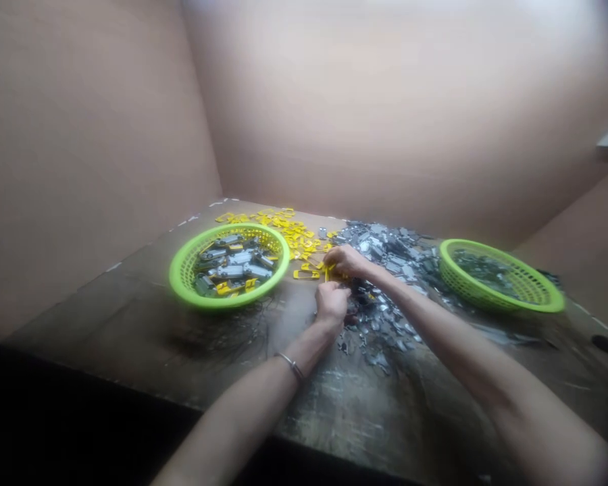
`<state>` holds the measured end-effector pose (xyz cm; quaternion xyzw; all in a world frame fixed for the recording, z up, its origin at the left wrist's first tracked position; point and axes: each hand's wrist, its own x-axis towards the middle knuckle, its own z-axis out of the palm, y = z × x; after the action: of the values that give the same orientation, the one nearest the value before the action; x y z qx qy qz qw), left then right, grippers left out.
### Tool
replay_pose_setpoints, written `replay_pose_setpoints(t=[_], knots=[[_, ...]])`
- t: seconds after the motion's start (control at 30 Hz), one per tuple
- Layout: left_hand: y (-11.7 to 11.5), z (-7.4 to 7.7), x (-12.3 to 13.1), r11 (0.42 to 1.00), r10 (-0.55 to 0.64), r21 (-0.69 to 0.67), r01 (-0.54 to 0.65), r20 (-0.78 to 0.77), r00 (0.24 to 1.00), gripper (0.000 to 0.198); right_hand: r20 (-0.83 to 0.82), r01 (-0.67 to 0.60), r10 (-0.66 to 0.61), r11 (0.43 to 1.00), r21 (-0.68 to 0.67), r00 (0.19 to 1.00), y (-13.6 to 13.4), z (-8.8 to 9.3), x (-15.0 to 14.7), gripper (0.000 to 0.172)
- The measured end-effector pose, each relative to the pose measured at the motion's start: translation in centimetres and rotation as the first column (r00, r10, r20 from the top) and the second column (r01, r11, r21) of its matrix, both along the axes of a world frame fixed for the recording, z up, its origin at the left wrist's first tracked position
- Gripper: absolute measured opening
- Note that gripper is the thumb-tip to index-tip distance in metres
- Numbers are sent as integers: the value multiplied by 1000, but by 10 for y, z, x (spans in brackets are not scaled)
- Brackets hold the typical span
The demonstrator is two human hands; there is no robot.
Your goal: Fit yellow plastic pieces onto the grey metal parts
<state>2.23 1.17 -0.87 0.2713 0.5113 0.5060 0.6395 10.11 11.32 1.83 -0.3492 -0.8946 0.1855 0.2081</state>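
Observation:
My left hand (333, 302), with a bangle at its wrist, is closed in a pinch at the near side of a small yellow plastic piece (328, 273). Just beyond it, my right hand (346, 260) bends its fingers down onto the same piece from above. The fingertips are partly hidden and blurred, so any second part between them cannot be made out. Loose yellow plastic frames (298, 236) lie behind and to the left of the hands. Grey metal-looking parts (385, 253) are heaped beside and beyond my right hand.
On the left stands a green basket (179, 283) containing grey parts with yellow pieces. A second green basket (552, 297), at the right, is tilted and holds dark grey parts. Small silvery bits (380, 331) are scattered on the worn table (344, 405). Plain brownish walls (375, 121) close in the back and sides.

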Motion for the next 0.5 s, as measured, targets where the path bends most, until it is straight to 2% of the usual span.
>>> replay_pose_setpoints(t=[0.17, 0.27, 0.33, 0.4, 0.5], knots=[[-4, 3, 0, 997, -27, 72, 30, -36, 999, 10, -233, 202, -193, 979, 19, 953, -12, -1, 13, 17], [-6, 10, -2, 997, -37, 67, 38, -24, 999, 11, -407, 355, -355, 932, -77, 842, -18, 5, 20, 21], [-8, 16, -3, 997, -51, 56, 51, 0, 999, 11, -485, 425, -454, 888, -176, 747, -26, 11, 27, 30], [-11, 20, -3, 995, -86, 43, 85, 34, 996, 10, -547, 414, -527, 850, -327, 651, -40, 16, 36, 37], [-16, 24, -2, 987, -159, 45, 156, 71, 985, 8, -599, 226, -609, 775, -590, 520, -67, 19, 47, 36]])
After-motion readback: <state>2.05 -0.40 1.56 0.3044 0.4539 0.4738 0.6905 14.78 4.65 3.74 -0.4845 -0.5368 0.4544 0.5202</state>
